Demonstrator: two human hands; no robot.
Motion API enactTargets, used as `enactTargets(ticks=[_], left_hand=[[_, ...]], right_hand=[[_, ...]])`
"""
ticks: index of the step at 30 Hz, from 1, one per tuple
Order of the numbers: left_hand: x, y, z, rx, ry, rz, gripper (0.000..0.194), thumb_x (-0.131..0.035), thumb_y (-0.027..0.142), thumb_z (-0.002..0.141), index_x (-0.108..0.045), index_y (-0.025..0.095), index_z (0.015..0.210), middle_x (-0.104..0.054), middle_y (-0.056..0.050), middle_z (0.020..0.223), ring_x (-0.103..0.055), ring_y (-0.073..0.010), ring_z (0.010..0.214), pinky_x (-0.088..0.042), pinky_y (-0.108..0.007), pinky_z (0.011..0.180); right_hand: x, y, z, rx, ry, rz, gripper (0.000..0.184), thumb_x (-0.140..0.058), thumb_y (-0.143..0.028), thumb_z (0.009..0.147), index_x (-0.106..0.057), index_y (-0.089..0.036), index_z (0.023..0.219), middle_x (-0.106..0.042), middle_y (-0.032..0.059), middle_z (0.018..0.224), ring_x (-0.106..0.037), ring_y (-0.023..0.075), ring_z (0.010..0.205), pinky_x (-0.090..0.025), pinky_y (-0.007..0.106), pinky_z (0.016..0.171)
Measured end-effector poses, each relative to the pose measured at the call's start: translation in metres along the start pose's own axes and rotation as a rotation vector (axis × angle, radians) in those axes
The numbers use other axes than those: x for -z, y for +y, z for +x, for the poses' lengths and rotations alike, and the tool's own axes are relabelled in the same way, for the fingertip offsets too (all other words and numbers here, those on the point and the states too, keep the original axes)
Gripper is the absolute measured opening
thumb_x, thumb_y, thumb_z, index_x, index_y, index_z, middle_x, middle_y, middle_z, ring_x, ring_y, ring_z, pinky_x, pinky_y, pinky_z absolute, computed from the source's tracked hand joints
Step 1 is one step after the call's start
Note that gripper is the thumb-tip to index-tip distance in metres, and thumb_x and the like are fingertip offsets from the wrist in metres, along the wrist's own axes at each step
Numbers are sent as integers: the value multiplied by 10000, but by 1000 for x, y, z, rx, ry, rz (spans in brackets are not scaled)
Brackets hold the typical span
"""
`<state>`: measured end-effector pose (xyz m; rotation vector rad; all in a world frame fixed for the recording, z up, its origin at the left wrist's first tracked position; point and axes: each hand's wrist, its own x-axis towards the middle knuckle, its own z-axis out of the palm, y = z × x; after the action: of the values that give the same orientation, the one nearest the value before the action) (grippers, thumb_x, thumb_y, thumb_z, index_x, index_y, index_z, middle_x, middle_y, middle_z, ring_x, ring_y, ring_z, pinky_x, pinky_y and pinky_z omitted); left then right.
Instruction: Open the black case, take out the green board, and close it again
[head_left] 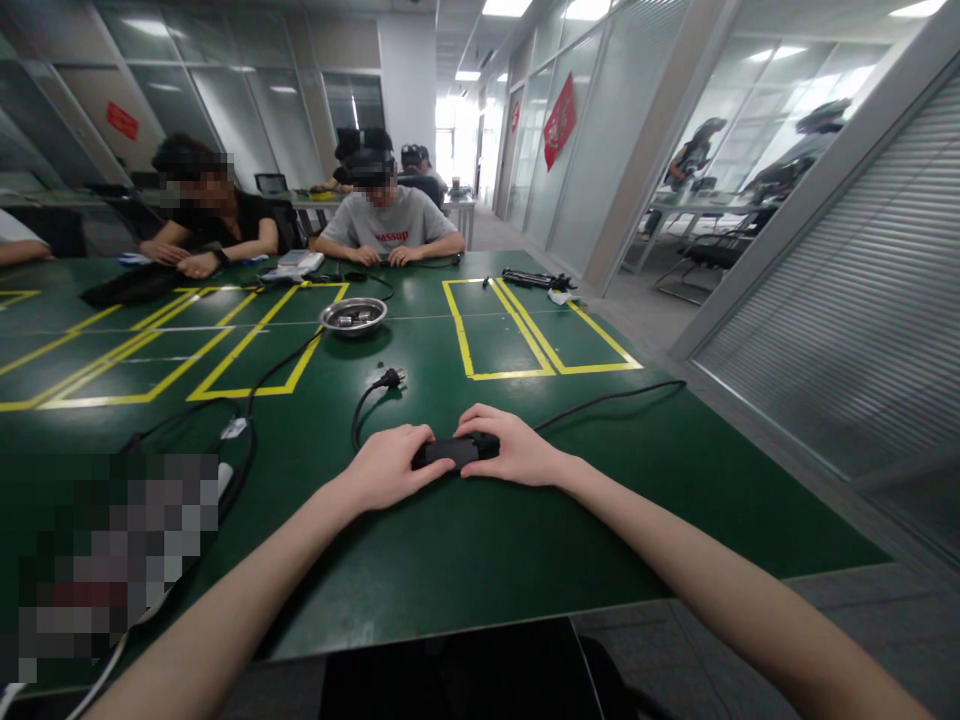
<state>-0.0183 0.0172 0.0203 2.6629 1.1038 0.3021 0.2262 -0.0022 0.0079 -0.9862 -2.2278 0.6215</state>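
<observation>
Black power brick point(452, 454) sits between my 2 hands, just below the centre of the frame, over the green table point(487, 560). I have my left hand point(394, 465) closed on its left end, the thumb reaching along the near side, and my right hand point(514, 450) closed on its right end, fingers on the far side and thumb on the near side. Both grips are clamped on the brick; I cannot tell if its underside touches the table. A short black cord point(357, 415) curves up beside my left hand to a black plug point(391, 379), and a black cable point(611, 399) runs from behind my right hand towards the right of the frame.

Left of the upper centre, I see a metal bowl point(354, 333) holding small metal pieces point(351, 321). Just right of the upper centre are 2 yellow tape outlines point(510, 376), with a black folded tripod-like item point(536, 279) at their far edge. In the lower left, a pixelated patch point(112, 570) hides what lies there. At the far side, a person in a grey shirt point(394, 215) has both hands at the table
</observation>
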Motion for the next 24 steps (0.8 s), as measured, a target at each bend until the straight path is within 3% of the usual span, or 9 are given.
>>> enactTargets(ticks=[5,9,12,14,17,20,24], left_hand=[[-1,-4,0,-144,107,52,320,-632,516,962,-582,211,882,-664,-33,804,-622,-228,747,-435,-325,703],[-3,-7,0,-221,170,83,330,-601,513,990,-627,197,899,-696,-66,842,-642,-247,798,-455,-367,788],[-4,-5,-1,-205,197,70,337,-520,469,1040,-659,184,1153,-743,-105,1018,-679,-268,917,-476,-394,878],[-7,1,-2,-206,204,103,456,-451,408,1071,-507,175,1460,-705,-150,1270,-675,-294,1082,-481,-415,933],[-13,12,-1,-268,164,193,712,-565,496,1018,-333,159,1600,-590,-196,1463,-619,-344,1248,-464,-445,1007],[-20,17,3,-185,137,264,625,-598,459,1018,-425,134,1523,-705,-177,1242,-686,-326,1092,-497,-419,918],[-25,13,6,-193,98,220,443,-569,559,1022,-605,158,1206,-738,-126,1044,-716,-296,980,-521,-383,869]], right_hand=[[-3,1,0,-85,6,-35,371,-881,-236,757,-680,-211,1068,-731,42,1026,-691,224,925,-542,344,837],[-4,1,-1,-35,40,-144,254,-854,-298,805,-714,-212,999,-727,64,943,-676,238,887,-528,349,806],[-6,1,-1,-41,58,-165,259,-769,-378,891,-720,-215,1086,-746,84,993,-688,247,910,-527,354,822],[-9,3,0,-60,55,-170,257,-662,-408,972,-717,-211,1128,-765,100,1048,-702,251,938,-519,349,833],[-14,7,1,-110,33,-222,340,-471,-424,1071,-724,-201,1041,-779,103,979,-705,235,857,-483,319,762],[-18,10,3,-167,3,-294,475,-361,-413,1107,-721,-206,875,-761,88,826,-687,220,745,-428,303,699],[-15,7,3,-230,27,-334,489,-373,-393,1104,-699,-220,782,-710,56,686,-665,203,652,-394,292,660]])
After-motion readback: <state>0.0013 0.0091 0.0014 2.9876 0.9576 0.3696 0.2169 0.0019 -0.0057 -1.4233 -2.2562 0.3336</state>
